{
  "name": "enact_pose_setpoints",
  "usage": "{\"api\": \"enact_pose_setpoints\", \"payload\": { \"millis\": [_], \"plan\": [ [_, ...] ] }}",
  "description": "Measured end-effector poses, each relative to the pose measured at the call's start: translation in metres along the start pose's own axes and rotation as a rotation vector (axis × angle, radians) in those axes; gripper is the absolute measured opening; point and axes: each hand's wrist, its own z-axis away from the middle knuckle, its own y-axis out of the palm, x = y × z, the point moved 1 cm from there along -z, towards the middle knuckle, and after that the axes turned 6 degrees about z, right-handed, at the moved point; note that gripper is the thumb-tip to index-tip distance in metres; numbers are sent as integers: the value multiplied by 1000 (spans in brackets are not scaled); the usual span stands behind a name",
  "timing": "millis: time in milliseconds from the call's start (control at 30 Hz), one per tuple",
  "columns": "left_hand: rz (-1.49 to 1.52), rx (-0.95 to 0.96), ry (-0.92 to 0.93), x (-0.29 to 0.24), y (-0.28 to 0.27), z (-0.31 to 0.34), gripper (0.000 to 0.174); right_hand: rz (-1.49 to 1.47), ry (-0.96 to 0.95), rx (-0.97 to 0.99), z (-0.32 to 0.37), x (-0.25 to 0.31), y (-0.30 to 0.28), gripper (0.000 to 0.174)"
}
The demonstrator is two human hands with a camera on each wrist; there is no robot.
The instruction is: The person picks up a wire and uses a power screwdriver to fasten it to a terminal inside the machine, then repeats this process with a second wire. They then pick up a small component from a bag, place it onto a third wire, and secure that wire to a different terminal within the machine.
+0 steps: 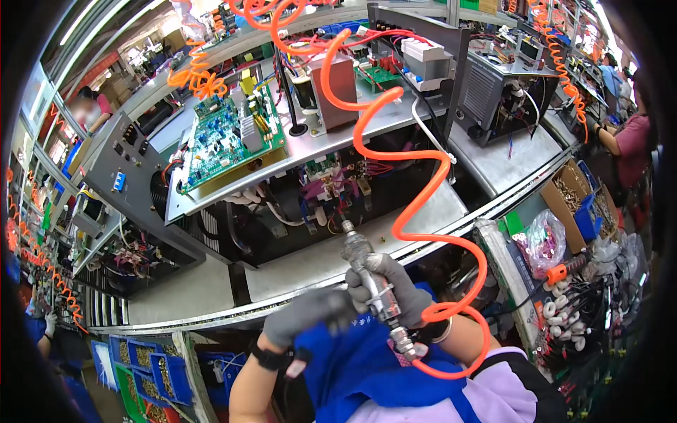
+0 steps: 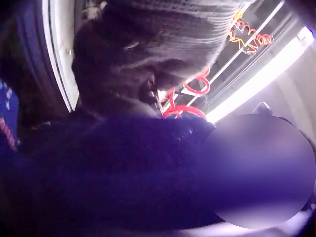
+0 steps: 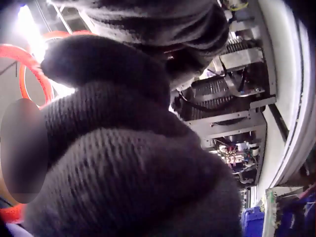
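My right hand (image 1: 407, 285), in a grey knit glove, grips a pneumatic screwdriver (image 1: 381, 295) in front of the apron. Its metal tip points up and away, toward the open machine chassis (image 1: 331, 190). An orange coiled air hose (image 1: 416, 218) joins the tool's lower end. Close on the tool's left side is my gloved left hand (image 1: 310, 315), blurred, and I cannot tell whether its fingers hold anything. The left wrist view shows mostly dark glove (image 2: 148, 54) and blue apron. In the right wrist view the glove (image 3: 128, 158) hides the tool.
A green circuit board (image 1: 233, 134) sits on the chassis's upper metal plate. Blue bins (image 1: 166, 374) of small hardware stand low at left. At right are a cardboard box (image 1: 570, 194) of parts, a plastic bag (image 1: 545, 240) and bundled cables. Another machine (image 1: 493, 99) stands farther right; other people work around.
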Motion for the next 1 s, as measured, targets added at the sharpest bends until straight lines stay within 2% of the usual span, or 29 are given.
{"api": "enact_pose_setpoints", "payload": {
  "millis": [67, 133, 167, 200, 267, 333, 400, 467, 600, 733, 833, 1000],
  "plan": [
    [-172, -681, 377, 8, -26, -40, 33, -21, -19, 15, 3, 6, -5, 44],
    [-18, -768, 436, -7, -42, -73, 28, -40, -15, 33, 2, 3, -9, 40],
    [15, -829, 531, -6, -49, -93, 26, -53, -14, -20, 1, 4, -7, 40],
    [-23, -928, 538, -8, -55, -111, 21, -15, -28, -2, -2, 3, -9, 42],
    [-230, -1055, 666, -12, -63, -134, 19, 9, 23, 48, -4, -2, -24, 43],
    [-336, -1121, 823, 38, -110, -176, 19, -36, 60, 75, 0, 8, -27, 43],
    [-198, -1115, 844, 38, -105, -189, 19, -44, 56, 63, 4, 18, -28, 43],
    [183, -1035, 733, 19, -75, -190, 20, 10, 96, 61, 8, 28, -31, 45],
    [446, -881, 852, -6, -46, -187, 19, 33, 138, 20, 6, 32, -27, 48],
    [488, -834, 862, 8, -49, -195, 20, 45, 84, -92, 5, 33, -11, 53],
    [477, -825, 865, 11, -50, -196, 20, 51, 104, -22, 2, 49, -1, 51],
    [454, -811, 863, 14, -44, -196, 20, 116, 14, -145, 2, 39, 2, 41]
  ]
}}
